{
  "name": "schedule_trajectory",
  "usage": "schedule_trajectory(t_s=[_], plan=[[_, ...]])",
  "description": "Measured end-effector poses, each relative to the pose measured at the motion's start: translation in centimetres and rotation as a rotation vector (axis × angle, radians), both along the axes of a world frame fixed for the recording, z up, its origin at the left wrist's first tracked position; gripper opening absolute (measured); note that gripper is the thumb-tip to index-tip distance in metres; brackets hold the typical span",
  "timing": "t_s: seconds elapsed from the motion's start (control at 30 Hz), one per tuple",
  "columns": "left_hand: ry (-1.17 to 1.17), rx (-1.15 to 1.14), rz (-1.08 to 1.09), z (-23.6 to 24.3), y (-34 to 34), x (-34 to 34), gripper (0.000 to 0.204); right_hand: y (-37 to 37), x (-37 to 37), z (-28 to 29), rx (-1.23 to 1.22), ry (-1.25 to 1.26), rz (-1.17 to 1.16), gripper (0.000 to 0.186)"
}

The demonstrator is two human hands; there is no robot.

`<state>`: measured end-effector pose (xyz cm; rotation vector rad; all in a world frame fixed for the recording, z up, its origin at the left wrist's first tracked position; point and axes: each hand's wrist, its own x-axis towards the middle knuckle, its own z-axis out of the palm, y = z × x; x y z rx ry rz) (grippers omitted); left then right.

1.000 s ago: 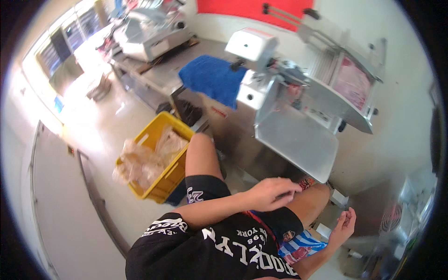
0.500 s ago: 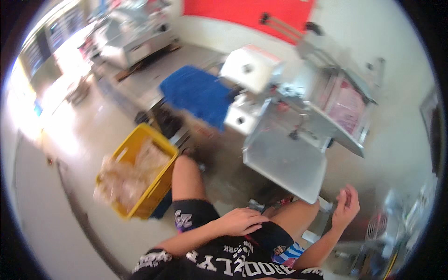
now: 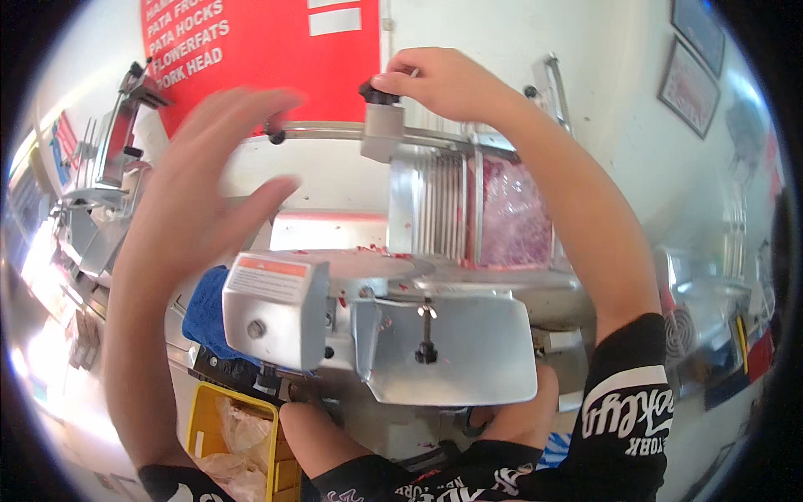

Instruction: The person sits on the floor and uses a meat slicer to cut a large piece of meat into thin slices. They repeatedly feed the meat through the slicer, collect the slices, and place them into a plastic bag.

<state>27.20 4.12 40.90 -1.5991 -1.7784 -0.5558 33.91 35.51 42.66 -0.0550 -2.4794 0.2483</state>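
In front of me stands a metal meat slicer with a silver housing [image 3: 276, 314] and a flat metal tray [image 3: 452, 360]. A slab of pinkish-red meat [image 3: 514, 213] lies on its carriage, beside a ribbed metal plate [image 3: 439, 201]. My right hand [image 3: 447, 79] reaches over the slicer, its fingers closed round a black knob [image 3: 381, 92]. Under the knob is a metal block [image 3: 383, 132], set on a horizontal rod [image 3: 330, 131]. My left hand [image 3: 213, 171], blurred by motion, is raised in the air near the rod's left end, thumb and fingers apart, holding nothing.
A yellow crate [image 3: 272, 443] with clear plastic bags stands at the lower left. A blue cloth [image 3: 209, 314] lies beside the slicer. Another slicer-like machine [image 3: 109, 184] is at the far left. A red sign [image 3: 268, 67] hangs on the wall; a fan [image 3: 676, 326] is at right.
Both hands have risen from near my lap, the right onto the black knob and the left beside the rod. My view has turned and come closer to the slicer.
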Motion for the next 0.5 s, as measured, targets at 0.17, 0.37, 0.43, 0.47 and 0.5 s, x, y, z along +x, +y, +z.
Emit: schedule_trajectory(t_s=[0.17, 0.37, 0.43, 0.47, 0.5], plan=[[0.102, -0.508, 0.328, 0.8, 9.1, -12.1, 0.062, -2.7, -11.8, 3.1, 0.036, -0.625, -0.328, 0.045], [0.077, -0.600, 0.626, -0.8, 11.9, -13.3, 0.020, -1.6, -15.1, 3.0, 0.348, -0.921, -0.321, 0.028], [0.087, -0.557, 0.603, -0.8, 11.0, -13.7, 0.017, -0.6, -17.0, 2.3, 0.277, -0.875, -0.366, 0.026], [0.062, -0.560, 0.607, -0.8, 11.2, -14.1, 0.018, 0.0, -17.2, 2.0, 0.172, -0.823, -0.419, 0.025], [0.037, -0.570, 0.643, -0.6, 10.6, -14.2, 0.019, -0.6, -17.0, 2.1, 0.184, -0.844, -0.363, 0.026]])
